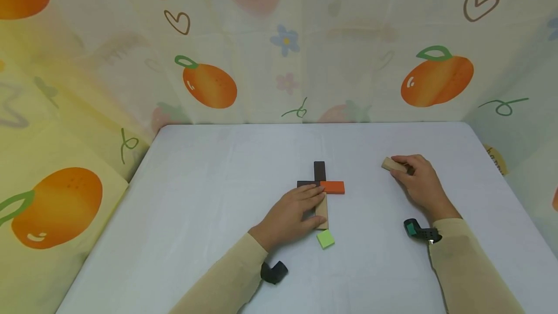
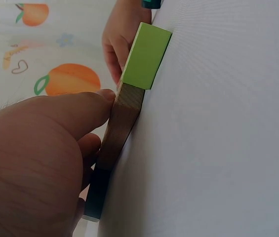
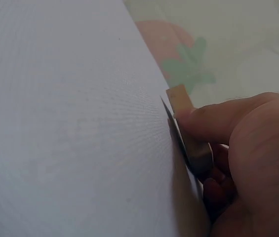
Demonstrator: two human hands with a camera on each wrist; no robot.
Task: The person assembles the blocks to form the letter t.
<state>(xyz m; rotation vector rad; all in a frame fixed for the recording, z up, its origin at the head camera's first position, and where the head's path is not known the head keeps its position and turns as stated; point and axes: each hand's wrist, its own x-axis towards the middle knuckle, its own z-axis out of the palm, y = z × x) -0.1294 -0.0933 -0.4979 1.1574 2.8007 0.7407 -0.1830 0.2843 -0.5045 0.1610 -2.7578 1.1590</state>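
Note:
My left hand (image 1: 290,214) rests over a flat arrangement of blocks, its fingertips and thumb touching a long natural-wood block (image 1: 321,212). Against the far end of that block lie a dark block (image 1: 307,184), partly under the fingers, and an orange block (image 1: 333,187). Another dark block (image 1: 319,171) stretches away beyond them. A small lime-green block (image 1: 325,239) sits by the near end, turned at an angle. Off to the right, my right hand (image 1: 420,180) pinches a light wooden block (image 3: 182,106) between thumb and fingers, low over the table.
The blocks lie on a white tabletop (image 1: 196,197). A patterned cloth (image 1: 261,62) hangs behind the table's far edge and along both sides. Black wrist straps (image 1: 274,272) stick out beside both sleeves.

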